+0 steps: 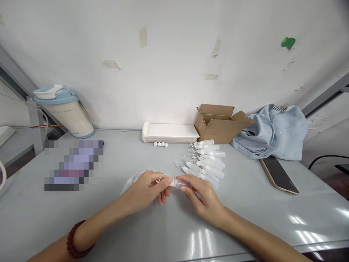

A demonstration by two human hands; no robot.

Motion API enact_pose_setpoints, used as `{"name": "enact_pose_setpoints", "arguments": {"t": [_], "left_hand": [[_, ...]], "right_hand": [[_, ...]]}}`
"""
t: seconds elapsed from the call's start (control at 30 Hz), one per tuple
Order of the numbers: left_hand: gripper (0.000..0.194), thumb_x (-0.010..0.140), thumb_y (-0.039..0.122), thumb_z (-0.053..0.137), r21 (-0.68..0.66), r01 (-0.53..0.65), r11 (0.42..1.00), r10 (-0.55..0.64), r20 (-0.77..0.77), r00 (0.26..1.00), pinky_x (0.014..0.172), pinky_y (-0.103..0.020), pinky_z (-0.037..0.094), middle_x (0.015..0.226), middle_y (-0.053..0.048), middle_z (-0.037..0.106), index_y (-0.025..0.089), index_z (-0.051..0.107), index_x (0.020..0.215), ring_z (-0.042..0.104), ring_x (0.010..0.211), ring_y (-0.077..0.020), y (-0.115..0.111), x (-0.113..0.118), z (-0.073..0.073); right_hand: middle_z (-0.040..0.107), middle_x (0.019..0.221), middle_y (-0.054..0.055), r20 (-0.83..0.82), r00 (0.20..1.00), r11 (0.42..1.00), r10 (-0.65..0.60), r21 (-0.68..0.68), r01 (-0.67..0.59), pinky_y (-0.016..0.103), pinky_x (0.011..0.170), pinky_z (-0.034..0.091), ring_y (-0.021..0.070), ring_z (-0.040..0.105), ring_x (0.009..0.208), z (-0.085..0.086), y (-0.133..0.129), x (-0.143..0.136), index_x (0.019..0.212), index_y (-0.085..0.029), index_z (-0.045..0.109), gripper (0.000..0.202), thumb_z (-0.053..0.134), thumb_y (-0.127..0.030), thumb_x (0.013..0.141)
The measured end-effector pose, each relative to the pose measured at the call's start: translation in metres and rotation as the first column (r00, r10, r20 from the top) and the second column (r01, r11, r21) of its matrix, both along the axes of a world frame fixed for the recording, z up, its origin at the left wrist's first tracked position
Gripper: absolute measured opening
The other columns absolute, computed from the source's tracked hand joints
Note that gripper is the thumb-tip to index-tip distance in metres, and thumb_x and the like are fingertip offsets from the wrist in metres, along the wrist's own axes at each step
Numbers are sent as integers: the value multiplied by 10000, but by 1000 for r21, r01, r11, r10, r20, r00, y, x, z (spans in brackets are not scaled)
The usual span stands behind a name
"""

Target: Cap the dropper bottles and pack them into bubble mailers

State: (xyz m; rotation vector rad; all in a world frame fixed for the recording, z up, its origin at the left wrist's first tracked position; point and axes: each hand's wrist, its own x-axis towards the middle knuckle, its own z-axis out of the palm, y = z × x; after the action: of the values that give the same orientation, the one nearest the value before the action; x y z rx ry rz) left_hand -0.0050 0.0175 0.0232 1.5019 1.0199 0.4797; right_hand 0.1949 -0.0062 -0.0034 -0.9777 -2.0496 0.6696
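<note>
Between my two hands, above the front middle of the table, is a small translucent plastic dropper bottle (179, 183) with a white cap, lying sideways. My left hand (149, 189) pinches it at the white cap end, with a thin white strap curving over the thumb. The fingers of my right hand (203, 198) are closed on the clear body of the same bottle. Just behind my right hand lies a pile of similar bottles (211, 163), their thin straps pointing left. More white bottle pieces (129, 183) are partly hidden behind my left hand.
Several small white caps (160, 144) lie before a white stack (170, 133) at the wall. An open cardboard box (222, 129), a light blue cloth bag (283, 134) and a phone (278, 174) are at right. A tumbler (68, 114) and a pixelated object (75, 163) stand left.
</note>
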Motion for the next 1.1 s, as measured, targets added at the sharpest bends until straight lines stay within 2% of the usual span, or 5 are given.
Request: {"name": "enact_pose_setpoints", "arguments": {"t": [0.3, 0.4, 0.67, 0.83, 1.1], "left_hand": [[233, 901, 243, 406, 554, 102, 826, -7, -170, 985, 660, -258, 418, 803, -32, 611, 184, 632, 896, 542, 711, -153, -5, 0, -5], [209, 894, 239, 429, 519, 68, 852, 1, -132, 991, 665, -245, 424, 857, -38, 628, 188, 631, 886, 557, 748, -153, -6, 0, -2], [399, 900, 456, 414, 136, -5, 991, 18, -92, 996, 612, -236, 454, 653, -3, 598, 164, 597, 698, 581, 629, -144, -3, -1, 3], [420, 926, 419, 384, 208, 40, 977, -8, -152, 988, 565, -224, 424, 585, 13, 563, 166, 550, 635, 547, 569, -124, -5, 0, -1], [176, 944, 150, 380, 812, 185, 554, -25, -206, 978, 608, -253, 419, 803, -45, 573, 142, 556, 932, 509, 674, -142, -9, -2, -20]], "right_hand": [[560, 598, -22, -119, 993, 931, -11, -364, -33, 223, 473, 422, 96, 496, 470, 2, 2, 0, 1016, -174, 629, 255, 429, -303, 921], [564, 620, -17, -161, 986, 912, -29, -408, -40, 222, 469, 424, 92, 498, 469, 2, 2, 0, 1024, -165, 618, 260, 439, -319, 916], [626, 733, 20, 24, 998, 993, -50, 107, 47, 236, 508, 457, 120, 541, 554, -2, -1, 0, 1062, -172, 532, 177, 467, -183, 897], [655, 852, 54, 24, 999, 982, -34, 185, 29, 243, 563, 470, 129, 579, 630, -3, -2, 1, 1079, -179, 494, 185, 443, -151, 903], [632, 733, 8, -179, 983, 919, -23, -391, -50, 210, 463, 357, 97, 468, 533, 2, 0, 1, 1032, -202, 492, 153, 444, -300, 925]]}}
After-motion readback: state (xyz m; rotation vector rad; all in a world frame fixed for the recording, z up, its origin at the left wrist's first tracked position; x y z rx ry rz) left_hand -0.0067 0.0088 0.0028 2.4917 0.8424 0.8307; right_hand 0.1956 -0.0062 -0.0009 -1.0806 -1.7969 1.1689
